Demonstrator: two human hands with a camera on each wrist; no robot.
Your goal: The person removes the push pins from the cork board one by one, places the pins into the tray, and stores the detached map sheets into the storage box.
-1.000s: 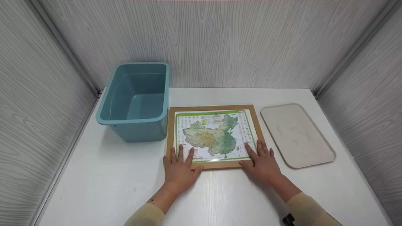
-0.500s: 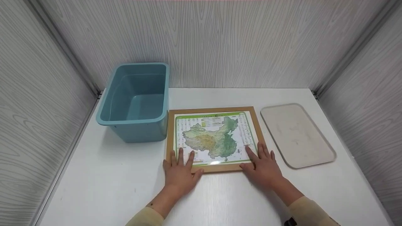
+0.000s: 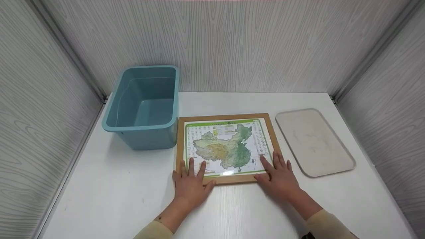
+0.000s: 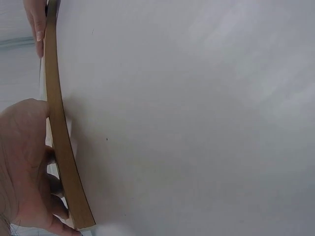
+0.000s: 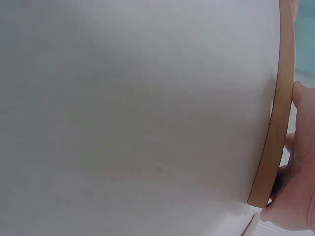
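A wooden-framed map board (image 3: 226,148) lies flat on the white table (image 3: 132,196). My left hand (image 3: 191,181) rests on its near left corner with straight fingers spread over the frame and the map. On the near right corner lies my right hand (image 3: 279,176), fingers flat on the board as well. The left wrist view shows the frame's wooden edge (image 4: 61,137) with my left hand (image 4: 24,162) on it. In the right wrist view the wooden edge (image 5: 275,118) runs beside my right hand (image 5: 295,196).
An empty teal plastic bin (image 3: 142,106) stands just left of the board, touching or nearly touching its far left corner. A beige flat tray (image 3: 313,142) lies to the right. Grey wood-grain walls close in the table at the back and sides.
The board has slid a little toward me under both hands. Both hands came back with it and stayed flat on its near corners.
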